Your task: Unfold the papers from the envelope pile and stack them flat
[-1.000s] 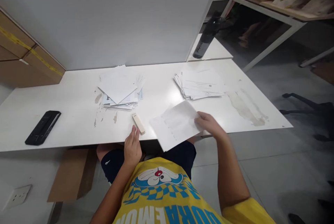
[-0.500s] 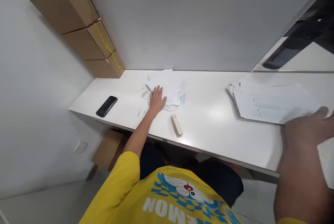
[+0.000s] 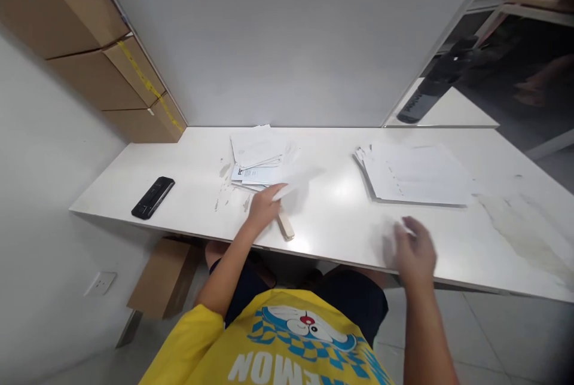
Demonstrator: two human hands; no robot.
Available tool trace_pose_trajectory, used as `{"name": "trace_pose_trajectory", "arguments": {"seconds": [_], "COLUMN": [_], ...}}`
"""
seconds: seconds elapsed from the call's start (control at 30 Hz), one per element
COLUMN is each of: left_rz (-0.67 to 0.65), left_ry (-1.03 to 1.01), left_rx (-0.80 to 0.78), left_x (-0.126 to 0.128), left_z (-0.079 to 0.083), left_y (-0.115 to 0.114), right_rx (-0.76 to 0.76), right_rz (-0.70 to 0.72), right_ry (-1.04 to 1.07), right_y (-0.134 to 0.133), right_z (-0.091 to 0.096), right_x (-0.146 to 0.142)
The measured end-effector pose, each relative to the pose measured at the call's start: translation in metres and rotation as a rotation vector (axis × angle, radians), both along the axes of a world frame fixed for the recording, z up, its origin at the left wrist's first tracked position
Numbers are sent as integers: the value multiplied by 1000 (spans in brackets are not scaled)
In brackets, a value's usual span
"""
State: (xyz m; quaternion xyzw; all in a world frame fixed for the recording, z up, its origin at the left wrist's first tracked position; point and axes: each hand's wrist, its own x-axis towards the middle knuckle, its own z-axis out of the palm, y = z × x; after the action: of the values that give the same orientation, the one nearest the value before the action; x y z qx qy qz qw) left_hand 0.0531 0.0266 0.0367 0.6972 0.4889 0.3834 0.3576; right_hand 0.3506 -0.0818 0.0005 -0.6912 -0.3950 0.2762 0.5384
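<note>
My left hand (image 3: 264, 208) pinches a white sheet of paper (image 3: 291, 189), lifted just off the table and blurred. Behind that hand lies an untidy pile of papers (image 3: 258, 149), some with printing. A slim cream-coloured object (image 3: 286, 225), perhaps a stapler, rests partly under the lifted sheet and the hand. Over the table's front edge hovers my right hand (image 3: 415, 250), somewhat smeared, its fingers curved and apart with nothing visible in them. Beyond it sits a neater stack of white paper (image 3: 421, 176).
The white table (image 3: 332, 232) backs onto a grey panel (image 3: 287, 44). A black phone (image 3: 153, 198) lies at the left. Cardboard boxes (image 3: 143, 125) are stacked in the far left corner, and another box (image 3: 156, 280) stands below the table. A dark bottle (image 3: 417, 107) shows at right.
My left hand has come off the pile toward me and now holds a sheet. My right hand has left the right stack and moved left. The camera view has shifted to the right.
</note>
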Motion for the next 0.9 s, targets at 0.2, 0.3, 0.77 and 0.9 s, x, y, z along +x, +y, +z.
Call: {"name": "trace_pose_trajectory", "arguments": {"seconds": [0.2,0.3,0.77,0.9], "left_rz": [-202,-113,147,127], "left_ry": [-472,-345,702,714], "left_rx": [-559,-504,265,252], "left_x": [61,72,-46,-48], "left_z": [26,28,41,40], "left_y": [-38,-33,122,127], "right_rx": [147,94,-106,-111], "right_rz": [193,37,176,173], "right_ry": [508,582,308,414], "right_y": [-13,-4,21,25], "right_z": [-12,-17,-2,-7], "right_x": [-40,-35,-29,-20]}}
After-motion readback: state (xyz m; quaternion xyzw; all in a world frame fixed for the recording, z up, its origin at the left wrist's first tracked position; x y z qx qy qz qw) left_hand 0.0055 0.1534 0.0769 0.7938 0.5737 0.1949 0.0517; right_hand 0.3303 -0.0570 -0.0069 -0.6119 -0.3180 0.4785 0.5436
